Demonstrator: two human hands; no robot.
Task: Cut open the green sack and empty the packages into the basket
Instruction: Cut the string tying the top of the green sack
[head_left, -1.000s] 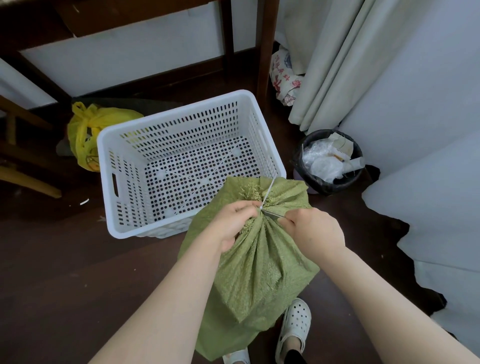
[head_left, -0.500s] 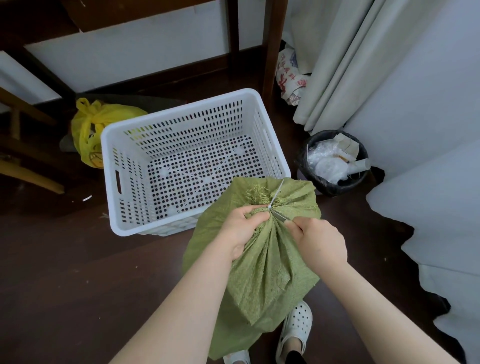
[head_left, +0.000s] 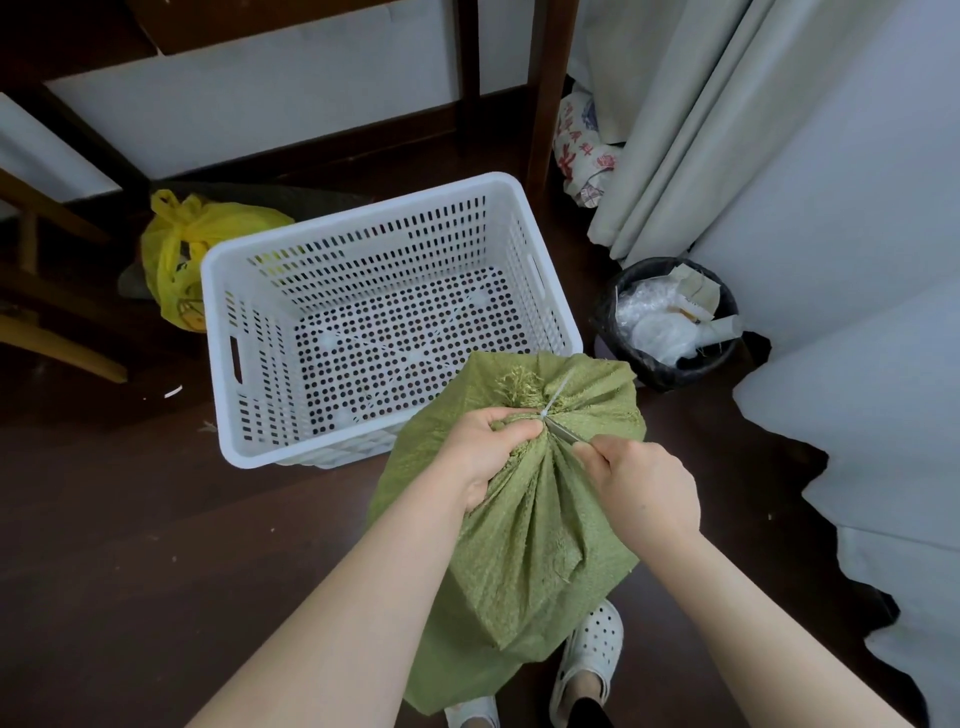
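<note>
Green sack (head_left: 524, 545), neck tied, was gripped by the left hand (head_left: 485, 449); the right hand (head_left: 641, 486) clutched a blade (head_left: 562, 431) against the tie (head_left: 555, 397).

Green woven sack (head_left: 524, 519) stands upright on the dark floor (head_left: 130, 519), bulging and creased, its neck bunched tight and cinched by a thin white tie (head_left: 556, 397), with frayed threads fanning out above it. The left hand (head_left: 485, 452) grips the gathered neck just under the tie, and the right hand (head_left: 644, 483) holds a slim metal blade (head_left: 563, 432), tip right at the tie. Just beyond sits the white basket (head_left: 270, 457), perforated plastic, open side up, with handle slots in its side walls. The sack's top covers its near right corner from this angle
</note>
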